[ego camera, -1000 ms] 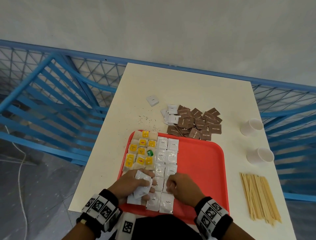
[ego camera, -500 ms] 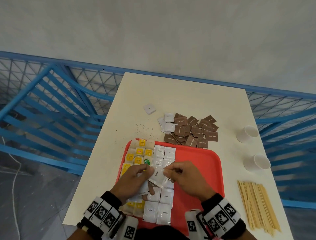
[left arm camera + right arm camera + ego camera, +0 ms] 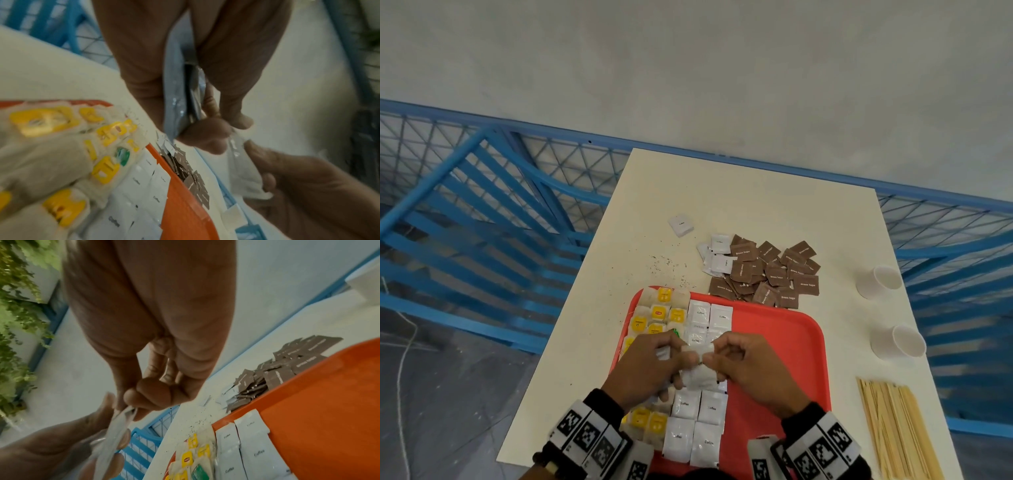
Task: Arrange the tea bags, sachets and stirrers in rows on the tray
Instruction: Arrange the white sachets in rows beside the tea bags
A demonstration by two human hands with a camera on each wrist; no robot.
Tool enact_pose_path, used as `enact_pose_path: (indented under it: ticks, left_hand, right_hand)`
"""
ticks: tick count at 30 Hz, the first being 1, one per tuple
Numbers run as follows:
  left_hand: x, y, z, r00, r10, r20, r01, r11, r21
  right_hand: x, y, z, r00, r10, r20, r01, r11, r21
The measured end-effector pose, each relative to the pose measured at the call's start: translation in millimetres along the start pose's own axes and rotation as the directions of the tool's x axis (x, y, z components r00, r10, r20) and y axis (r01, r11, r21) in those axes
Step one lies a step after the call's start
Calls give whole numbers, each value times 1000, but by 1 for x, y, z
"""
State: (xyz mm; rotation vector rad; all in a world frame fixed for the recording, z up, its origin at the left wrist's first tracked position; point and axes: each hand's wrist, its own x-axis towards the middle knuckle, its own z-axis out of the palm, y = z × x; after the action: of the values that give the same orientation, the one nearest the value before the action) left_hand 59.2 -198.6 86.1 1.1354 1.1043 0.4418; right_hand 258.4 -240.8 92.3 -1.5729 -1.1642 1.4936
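Note:
On the red tray, tea bags with yellow tags fill the left columns, and white coffee sachets lie in two columns beside them. Above the tray's middle, my left hand grips a small stack of white sachets. My right hand pinches the top edge of one white sachet from that stack. In the right wrist view, the right hand nips the same sachet. Brown sugar sachets lie heaped beyond the tray. Wooden stirrers lie to the right of it.
A few white sachets sit at the left of the brown heap, and a lone one lies farther back. Two white paper cups stand at the table's right edge. Blue railing surrounds the table.
Both hands have lifted off the near rows of the tray. The right hand has come over to the left hand's stack and taken a sachet by its top edge.

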Motion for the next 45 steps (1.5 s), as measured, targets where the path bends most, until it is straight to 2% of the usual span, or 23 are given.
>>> enact_pose_path:
  ticks: [3,7,12,16,19,22,28,31,35,37,40,42,44,45]
  left_hand:
    - [2,-10,0,997,-58,51,54,996,74]
    - [10,-21,-2,995,-83,48,78,992,95]
    - [25,-26,-9,994,-85,-72,83,996,-31]
    - [34,-24,-8,986,-110,-127,93,986,-139]
    - [37,-27,-10,979,-130,-160,100,978,-182]
    - [34,-35,-14,969,-176,-173,140,970,-200]
    - [24,-45,-24,973,-159,-165,138,982,-129]
    - [22,-45,-25,973,-164,-161,143,981,-132]
    - [24,-41,-22,970,-185,-157,148,964,-221]
    - [26,-34,-22,962,-235,-141,179,928,-327]
    - [30,-25,-21,961,-274,-41,205,803,-559]
    - [32,-20,-19,973,-232,-20,165,750,-641]
    - [33,-13,-15,981,-192,-29,123,730,-672]
    - [33,-10,-11,985,-171,-31,106,733,-672]
  right_hand:
    - [4,1,0,999,52,-14,-51,997,50]
    - [22,2,-3,998,48,-38,-51,994,-99]
    - [53,6,-4,997,72,-3,-71,981,-178]
    - [58,11,0,994,107,9,-104,983,-151]
    - [72,16,0,981,151,-122,-159,986,-58]
    - [96,26,-5,937,225,-268,-232,973,4]
    - [129,44,-5,891,341,-300,-368,929,-36]
    - [132,49,-4,889,329,-317,-371,925,-80]
    - [130,45,-9,875,216,-433,-330,921,-207]
    - [120,37,-10,895,165,-415,-287,925,-250]
    - [95,21,-9,941,106,-321,-194,947,-258]
    - [71,8,-4,979,138,-153,-170,960,-222]
    - [49,-2,5,977,213,12,-205,950,-235]
    - [41,-5,10,972,230,48,-213,949,-234]
